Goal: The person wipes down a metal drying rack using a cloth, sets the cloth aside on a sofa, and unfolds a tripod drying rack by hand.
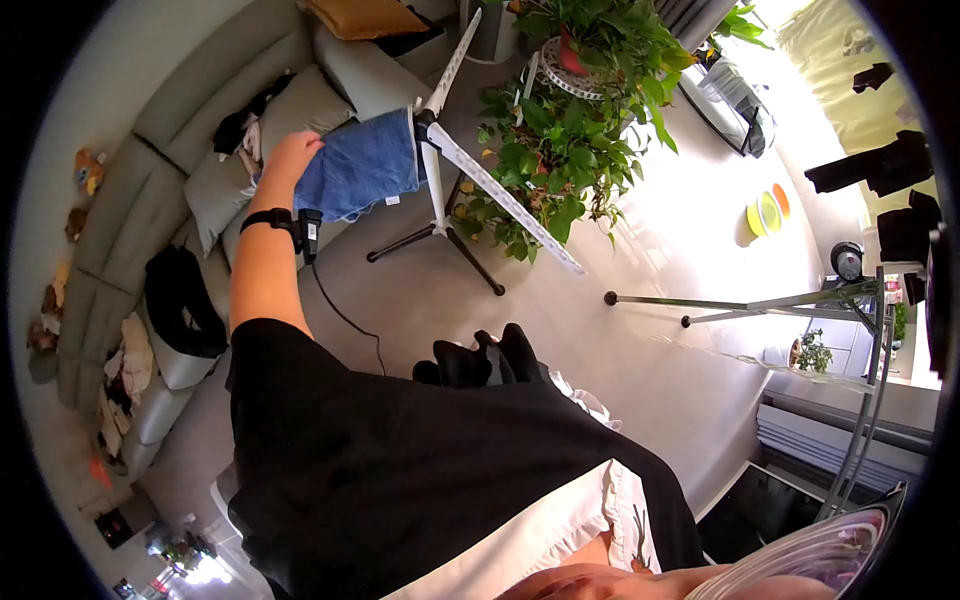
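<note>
My left hand [291, 158] reaches out at the upper left, its fingers closed at the near edge of a blue denim garment [362, 165]. The garment's far end lies against the dark joint of a white stand [437, 180] with perforated arms and dark-tipped legs. A small white label shows at the denim's lower edge. A black strap with a small black device [308, 232] sits on my left wrist, and its cable hangs down. My right hand is out of view.
A grey sofa [105, 235] with cushions and clothes runs along the left. Leafy potted plants [560, 150] stand beyond the stand. A metal rack [800, 300] is at the right, with dark clothes [880, 165] hanging near it. Black footwear [480, 360] shows below me.
</note>
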A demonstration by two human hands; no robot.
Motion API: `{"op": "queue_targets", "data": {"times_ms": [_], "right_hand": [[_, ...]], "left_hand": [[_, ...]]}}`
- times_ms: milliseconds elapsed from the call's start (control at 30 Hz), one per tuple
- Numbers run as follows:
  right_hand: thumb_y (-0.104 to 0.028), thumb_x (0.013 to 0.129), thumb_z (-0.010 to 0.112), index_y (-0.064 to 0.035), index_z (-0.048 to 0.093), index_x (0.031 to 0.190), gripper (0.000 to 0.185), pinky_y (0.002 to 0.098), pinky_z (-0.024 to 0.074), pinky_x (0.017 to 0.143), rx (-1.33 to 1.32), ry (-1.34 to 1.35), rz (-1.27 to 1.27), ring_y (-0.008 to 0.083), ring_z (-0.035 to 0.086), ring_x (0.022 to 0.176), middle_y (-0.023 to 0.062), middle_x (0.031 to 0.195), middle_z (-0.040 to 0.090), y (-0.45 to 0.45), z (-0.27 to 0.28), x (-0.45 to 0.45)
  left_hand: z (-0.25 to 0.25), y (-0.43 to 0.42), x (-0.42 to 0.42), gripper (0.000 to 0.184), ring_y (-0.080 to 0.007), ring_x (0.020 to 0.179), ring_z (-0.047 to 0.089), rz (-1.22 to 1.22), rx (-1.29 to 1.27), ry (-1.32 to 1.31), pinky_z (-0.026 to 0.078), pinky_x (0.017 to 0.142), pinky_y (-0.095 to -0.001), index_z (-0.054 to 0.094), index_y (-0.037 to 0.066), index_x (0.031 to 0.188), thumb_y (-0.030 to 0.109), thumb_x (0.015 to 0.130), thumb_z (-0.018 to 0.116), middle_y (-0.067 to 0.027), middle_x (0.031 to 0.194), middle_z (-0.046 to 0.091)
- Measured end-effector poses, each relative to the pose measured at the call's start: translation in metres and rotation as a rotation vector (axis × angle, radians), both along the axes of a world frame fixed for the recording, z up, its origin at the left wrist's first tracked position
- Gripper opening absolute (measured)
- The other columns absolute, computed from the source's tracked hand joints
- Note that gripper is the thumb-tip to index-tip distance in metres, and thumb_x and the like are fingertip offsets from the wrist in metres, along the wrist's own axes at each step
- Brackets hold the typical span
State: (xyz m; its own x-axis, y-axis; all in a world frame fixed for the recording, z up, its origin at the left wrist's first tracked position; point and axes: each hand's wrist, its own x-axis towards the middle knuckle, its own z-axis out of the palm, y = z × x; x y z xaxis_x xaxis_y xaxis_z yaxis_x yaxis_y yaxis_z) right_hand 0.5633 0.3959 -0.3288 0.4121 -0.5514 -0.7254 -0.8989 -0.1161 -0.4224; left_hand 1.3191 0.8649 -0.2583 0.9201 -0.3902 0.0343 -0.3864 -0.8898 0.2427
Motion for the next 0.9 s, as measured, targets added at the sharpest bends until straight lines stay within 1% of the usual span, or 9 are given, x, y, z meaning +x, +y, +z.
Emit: {"op": "queue_targets", "data": {"times_ms": [67,167,267,367,500,600,700,800,900], "right_hand": [[-0.017,0.059,0.081,-0.0023,0.059,0.104,0.052,0.032,0.0475,0.082,0.012,-0.006,0.007,0.019,0.061,0.089,0.0084,0.096,0.065,0.001,-0.002,0.007],[-0.016,0.059,0.081,-0.0023,0.058,0.104,0.052,0.032,0.0475,0.082,0.03,-0.016,0.027,0.0188,0.061,0.089,0.0083,0.096,0.065,0.002,-0.003,0.013],[-0.016,0.059,0.081,-0.0023,0.058,0.104,0.052,0.032,0.0475,0.082,0.045,-0.027,0.049,0.0187,0.061,0.089,0.0081,0.097,0.065,-0.001,-0.009,0.02],[-0.016,0.059,0.081,-0.0023,0.058,0.104,0.052,0.032,0.0475,0.082,0.062,-0.045,0.069,0.0185,0.061,0.089,0.0079,0.097,0.065,-0.002,-0.014,0.026],[-0.016,0.059,0.081,-0.0023,0.058,0.104,0.052,0.0321,0.0475,0.083,0.077,-0.062,0.105,0.0183,0.061,0.09,0.0077,0.097,0.065,-0.008,-0.023,0.035],[-0.016,0.059,0.081,-0.0024,0.058,0.104,0.052,0.0321,0.0475,0.083,0.093,-0.078,0.142,0.0182,0.061,0.09,0.0076,0.097,0.065,-0.016,-0.033,0.043],[-0.016,0.059,0.081,-0.0024,0.058,0.104,0.052,0.0321,0.0475,0.083,0.11,-0.096,0.181,0.018,0.061,0.09,0.0074,0.098,0.065,-0.025,-0.041,0.05],[-0.015,0.059,0.081,-0.0024,0.058,0.105,0.053,0.0321,0.0475,0.083,0.132,-0.118,0.208,0.0179,0.061,0.09,0.0073,0.098,0.065,-0.039,-0.045,0.049],[-0.015,0.059,0.081,-0.0024,0.058,0.105,0.053,0.0321,0.0475,0.083,0.157,-0.14,0.227,0.0177,0.061,0.09,0.0071,0.098,0.065,-0.057,-0.048,0.04]], "left_hand": [[0.019,-0.006,-0.007,0.025,-0.034,0.093,0.058,0.048,-0.148,-0.149,0.047,0.079,-0.0422,0.061,0.013,0.106,0.027,0.087,0.054,-0.0138,0.102,0.063],[0.048,-0.003,-0.003,0.024,-0.0354,0.093,0.058,-0.109,0.024,-0.255,0.046,0.079,-0.0435,0.056,0.013,0.109,0.026,0.09,0.049,-0.016,0.101,0.062],[0.08,-0.001,-0.003,0.023,-0.0361,0.093,0.057,-0.128,-0.136,-0.549,0.046,0.078,-0.0443,0.053,0.014,0.109,0.025,0.091,0.046,-0.016,0.1,0.062],[0.131,-0.001,-0.019,0.028,-0.0345,0.101,0.055,-0.062,0.031,-0.364,0.046,0.082,-0.0407,0.052,0.012,0.116,0.025,0.093,0.044,-0.0146,0.111,0.059],[0.175,0.001,-0.048,0.024,-0.0344,0.092,0.058,-0.134,-0.187,-0.686,0.047,0.075,-0.0436,0.053,0.013,0.111,0.025,0.091,0.047,-0.0167,0.099,0.062],[0.221,-0.003,-0.092,0.024,-0.0339,0.094,0.058,0.047,-0.261,-0.558,0.047,0.077,-0.0402,0.055,0.012,0.109,0.026,0.09,0.049,-0.0174,0.1,0.061],[0.242,0.0,-0.122,0.026,-0.0274,0.092,0.061,0.011,-0.298,-0.606,0.046,0.079,-0.0342,0.057,0.012,0.109,0.028,0.091,0.049,-0.0136,0.096,0.064],[0.257,-0.001,-0.157,0.03,-0.0188,0.092,0.06,0.143,-0.839,-0.469,0.044,0.08,-0.0302,0.058,0.009,0.111,0.03,0.09,0.052,-0.0083,0.097,0.065],[0.253,-0.007,-0.194,0.04,-0.0151,0.095,0.056,0.236,-0.774,-0.005,0.042,0.083,-0.0277,0.056,0.003,0.117,0.032,0.09,0.054,-0.0063,0.104,0.063]]}}
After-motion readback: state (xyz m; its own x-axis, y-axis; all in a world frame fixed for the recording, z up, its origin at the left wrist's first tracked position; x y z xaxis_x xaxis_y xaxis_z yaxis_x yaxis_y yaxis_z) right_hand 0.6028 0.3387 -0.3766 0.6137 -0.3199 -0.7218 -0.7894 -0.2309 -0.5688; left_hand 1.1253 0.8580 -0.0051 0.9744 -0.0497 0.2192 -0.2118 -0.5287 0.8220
